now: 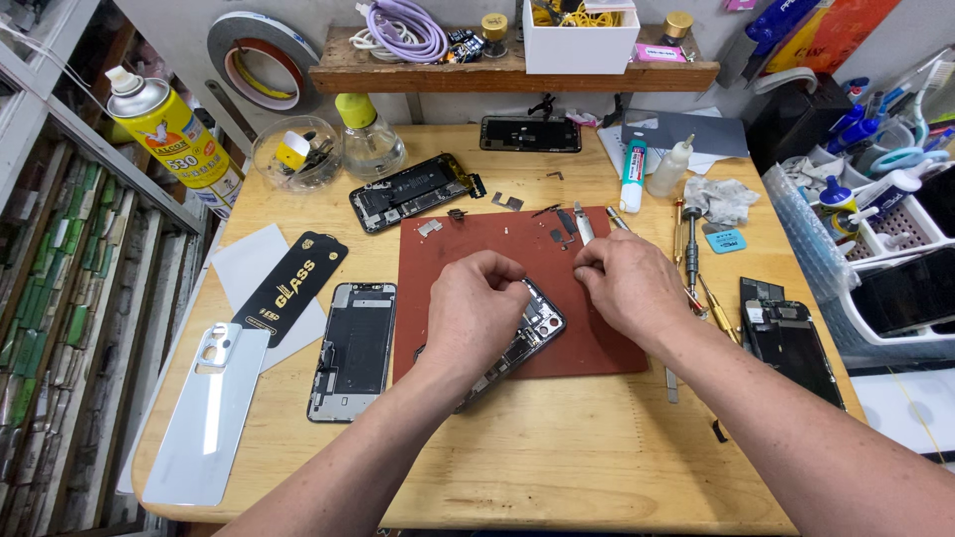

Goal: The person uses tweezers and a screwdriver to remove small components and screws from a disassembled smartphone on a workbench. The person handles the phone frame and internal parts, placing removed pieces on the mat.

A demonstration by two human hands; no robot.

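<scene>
While the left hand [473, 308] grips the opened phone [527, 333], right hand [627, 283] fingers pinch together — contents unseen.

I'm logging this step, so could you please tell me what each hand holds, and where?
The left hand grips the opened phone on the red mat by its upper edge. The right hand pinches something at its fingertips, too small to identify.

Wooden table [557, 467], red work mat [468, 249], opened phones [353, 348], white back cover [204, 418], screwdrivers [691, 249]
</scene>
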